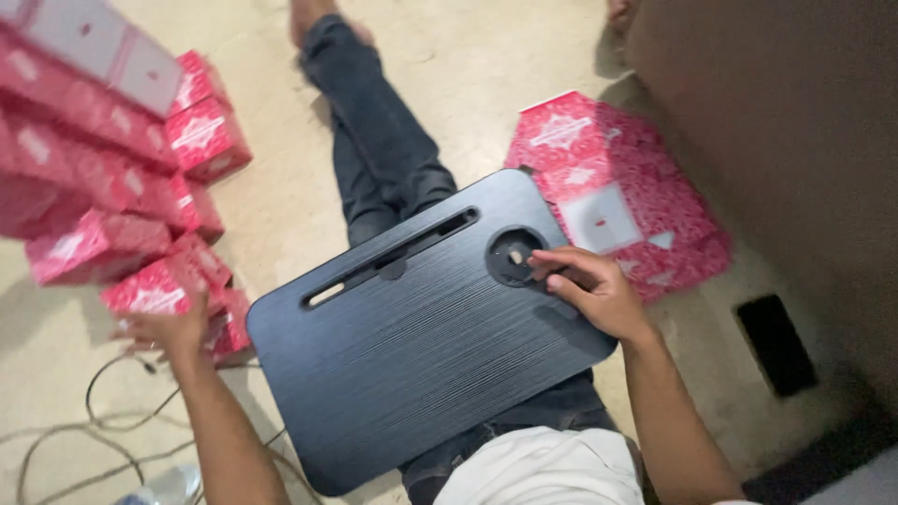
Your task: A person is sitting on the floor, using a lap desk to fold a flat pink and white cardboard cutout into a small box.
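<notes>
On the person's lap, a black lap desk (421,346) lies flat; right hand (594,290) rests at its round cup recess (513,255), grip loosely curled, holding nothing. Left hand (173,327) touches a folded pink box (154,292) in the floor stack; whether that grip is closed can't be told. Flat pink cartons (617,196) lie just beside the desk.

lap desk (412,365), pink boxes (112,187), two hands (599,292)
</notes>
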